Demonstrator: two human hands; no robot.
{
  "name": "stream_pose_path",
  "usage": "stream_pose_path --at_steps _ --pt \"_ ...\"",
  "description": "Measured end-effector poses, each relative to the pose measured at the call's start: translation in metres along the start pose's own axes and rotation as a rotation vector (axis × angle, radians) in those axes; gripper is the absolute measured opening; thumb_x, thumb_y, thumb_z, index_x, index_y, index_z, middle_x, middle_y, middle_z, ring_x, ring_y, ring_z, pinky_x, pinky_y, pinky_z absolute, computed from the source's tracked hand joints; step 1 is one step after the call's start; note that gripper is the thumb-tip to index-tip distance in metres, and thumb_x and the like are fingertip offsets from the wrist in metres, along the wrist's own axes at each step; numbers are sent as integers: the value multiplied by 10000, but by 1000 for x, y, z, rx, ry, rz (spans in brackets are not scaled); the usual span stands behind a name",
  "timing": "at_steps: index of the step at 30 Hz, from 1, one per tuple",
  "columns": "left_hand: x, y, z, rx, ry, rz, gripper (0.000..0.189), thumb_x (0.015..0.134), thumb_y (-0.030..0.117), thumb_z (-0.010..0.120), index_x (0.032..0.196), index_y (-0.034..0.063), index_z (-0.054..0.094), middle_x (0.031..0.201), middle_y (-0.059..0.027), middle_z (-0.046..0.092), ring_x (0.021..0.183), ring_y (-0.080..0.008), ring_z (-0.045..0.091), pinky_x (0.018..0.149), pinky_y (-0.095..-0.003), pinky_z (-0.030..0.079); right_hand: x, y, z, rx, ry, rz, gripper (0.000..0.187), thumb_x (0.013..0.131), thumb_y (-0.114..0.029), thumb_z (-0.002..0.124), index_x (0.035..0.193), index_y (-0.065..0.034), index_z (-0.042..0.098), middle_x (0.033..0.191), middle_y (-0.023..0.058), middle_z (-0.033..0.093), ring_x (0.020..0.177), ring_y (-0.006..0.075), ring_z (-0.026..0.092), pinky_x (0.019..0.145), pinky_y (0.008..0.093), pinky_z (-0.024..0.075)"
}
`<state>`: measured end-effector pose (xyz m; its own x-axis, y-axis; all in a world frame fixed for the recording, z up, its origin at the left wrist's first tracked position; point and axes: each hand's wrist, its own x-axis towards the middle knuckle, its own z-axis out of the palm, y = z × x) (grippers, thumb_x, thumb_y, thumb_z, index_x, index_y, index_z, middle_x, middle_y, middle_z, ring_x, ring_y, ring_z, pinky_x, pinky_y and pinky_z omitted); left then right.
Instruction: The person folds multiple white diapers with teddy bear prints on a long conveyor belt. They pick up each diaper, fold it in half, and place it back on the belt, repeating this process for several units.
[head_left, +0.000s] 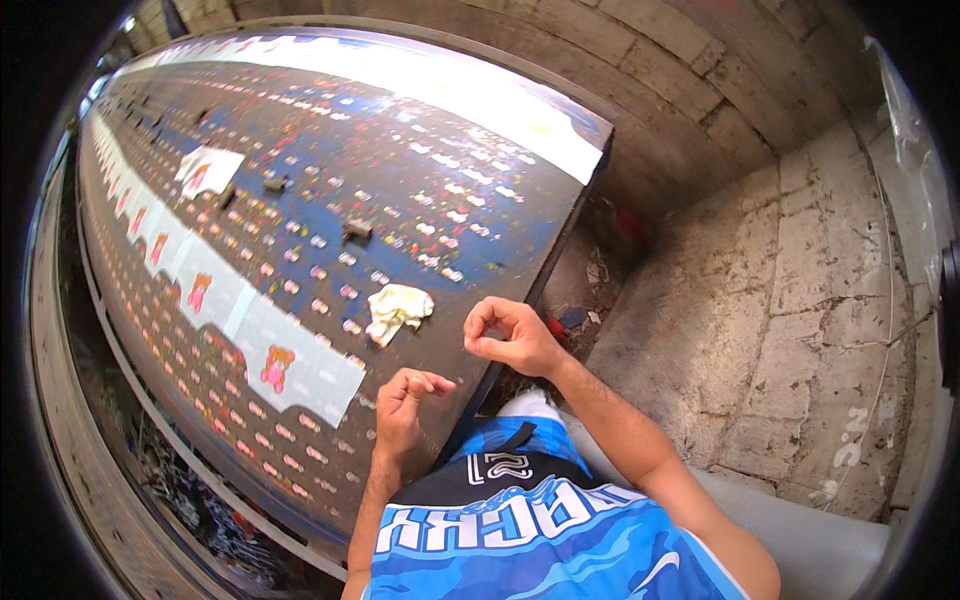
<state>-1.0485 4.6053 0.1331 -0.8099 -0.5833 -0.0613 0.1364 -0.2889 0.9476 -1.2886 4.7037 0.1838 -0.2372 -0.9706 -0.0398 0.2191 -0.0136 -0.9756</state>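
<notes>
My left hand hovers over the near corner of a long printing table, its thumb lying against bent fingers. Higher and to the right, at the table's end edge, my right hand curls thumb and fingers into a ring. No object shows in either hand, though something very small could be hidden. Left of my hands lies a row of pale fabric pieces with scalloped edges, several bearing a printed pink teddy bear. A crumpled cream cloth rests on the tabletop just beyond my hands.
Small dark blocks and a white printed cloth scrap sit mid-table. A white fabric strip runs along the far side. Colourful print marks cover the dark surface. Right of the table end are a block wall and floor debris.
</notes>
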Motion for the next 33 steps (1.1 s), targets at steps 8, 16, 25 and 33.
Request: stream_pose_path --at_steps 8,16,25,33 --pt "149 129 82 471 207 636 352 1094 413 576 1137 68 630 1121 -120 596 966 -188 555 792 -302 485 0 22 -128 41 166 100 140 965 -72 768 1028 -58 643 974 -24 666 893 53 612 812 239 498" --pt "355 241 211 537 -701 1158 647 1054 623 528 1321 34 542 1328 -188 527 1154 -283 526 898 -393 473 12 -4 -283 -32 211 66 134 973 -75 761 1060 -37 667 1026 12 677 955 86 638 870 267 524" --pt "557 202 398 501 -1060 1206 580 1076 564 520 1291 28 571 1306 -173 548 1138 -264 556 895 -379 487 -51 -62 -496 -124 638 69 122 951 -113 778 1040 -68 707 1008 9 706 950 105 657 872 274 534" --pt "710 153 453 420 -1031 1103 524 1096 511 512 1264 22 597 1286 -158 567 1124 -247 583 893 -366 499 -25 -60 -616 28 771 64 144 955 -54 750 1073 -36 670 1031 46 692 927 106 634 843 269 510"
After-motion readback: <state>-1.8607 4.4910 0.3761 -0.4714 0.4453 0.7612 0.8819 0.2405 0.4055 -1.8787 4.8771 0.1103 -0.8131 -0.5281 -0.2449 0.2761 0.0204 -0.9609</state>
